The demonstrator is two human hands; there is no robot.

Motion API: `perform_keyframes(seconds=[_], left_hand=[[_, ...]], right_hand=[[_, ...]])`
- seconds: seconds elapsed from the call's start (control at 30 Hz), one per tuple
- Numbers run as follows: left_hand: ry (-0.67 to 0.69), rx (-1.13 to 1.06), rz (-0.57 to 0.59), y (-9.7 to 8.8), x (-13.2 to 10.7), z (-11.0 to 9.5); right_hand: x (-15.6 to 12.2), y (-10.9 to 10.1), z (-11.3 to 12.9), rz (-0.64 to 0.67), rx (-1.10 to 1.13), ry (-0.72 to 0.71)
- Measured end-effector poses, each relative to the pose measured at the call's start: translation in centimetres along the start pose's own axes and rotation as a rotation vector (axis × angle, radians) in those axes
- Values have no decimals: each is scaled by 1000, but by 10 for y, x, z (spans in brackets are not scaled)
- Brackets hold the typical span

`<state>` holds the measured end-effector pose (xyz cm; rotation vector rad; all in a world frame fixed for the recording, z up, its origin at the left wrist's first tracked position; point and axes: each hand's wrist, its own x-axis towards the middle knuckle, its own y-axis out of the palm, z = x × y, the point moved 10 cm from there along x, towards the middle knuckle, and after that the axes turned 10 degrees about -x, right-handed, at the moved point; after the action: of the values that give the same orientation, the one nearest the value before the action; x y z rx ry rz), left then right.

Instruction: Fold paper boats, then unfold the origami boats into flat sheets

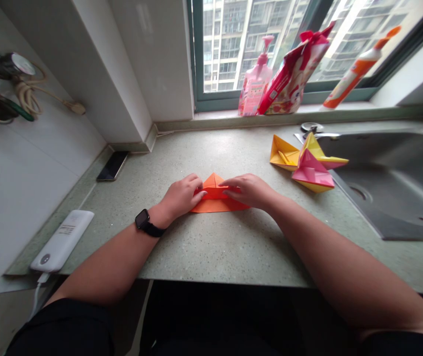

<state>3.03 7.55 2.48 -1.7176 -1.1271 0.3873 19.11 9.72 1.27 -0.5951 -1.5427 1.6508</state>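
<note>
Sleeves [59, 326] in the foreground, the left hand [182, 195] and right hand [251, 191] I follow remotely pinch paper [217, 205] on the counter [211, 252] (thumbs and fingers nearly closed on it), apparently midway through a fold, the next move calling for even pressure from both sides.

Left hand [184, 196] and right hand [251, 191] touching folded orange paper [219, 205], peak pointing windowward, on speckled worktop [211, 252]. Black smartwatch [142, 219] at left. Paper boats [311, 170], yellow and pink among them, clustered beside steel sink [393, 217]. White power bank [63, 240], dark smartphone [112, 166] farther left. On windowsill [219, 116]: pink pump bottle [256, 89], red bag [289, 79], orange-white bottle [352, 76].
</note>
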Motion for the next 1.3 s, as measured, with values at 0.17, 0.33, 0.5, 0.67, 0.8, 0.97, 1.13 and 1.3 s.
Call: perform_keyframes(seconds=[0.17,0.33,0.5,0.67,0.8,0.97,1.13,1.3], left_hand=[[20,-74,-41,0,1,3],[49,-112,-88,-1,1,5],[121,-16,-57,5,0,0],[273,29,27,18,-1,-18],[321,-20,90,29,-2,-23],[307,-16,117,34,-1,-20],[295,-11,135,36,0,-18],[277,4,147,37,1,-18]], right_hand=[[1,3,-4,14,-44,45],[2,3,-6,-9,-78,74],[2,3,-5,-38,-116,56],[1,4,-11,-76,-115,73],[0,3,-15,-97,-140,96],[0,9,-14,-60,-128,119],[1,14,-9,-34,-106,131],[1,20,-14,-15,-68,169]])
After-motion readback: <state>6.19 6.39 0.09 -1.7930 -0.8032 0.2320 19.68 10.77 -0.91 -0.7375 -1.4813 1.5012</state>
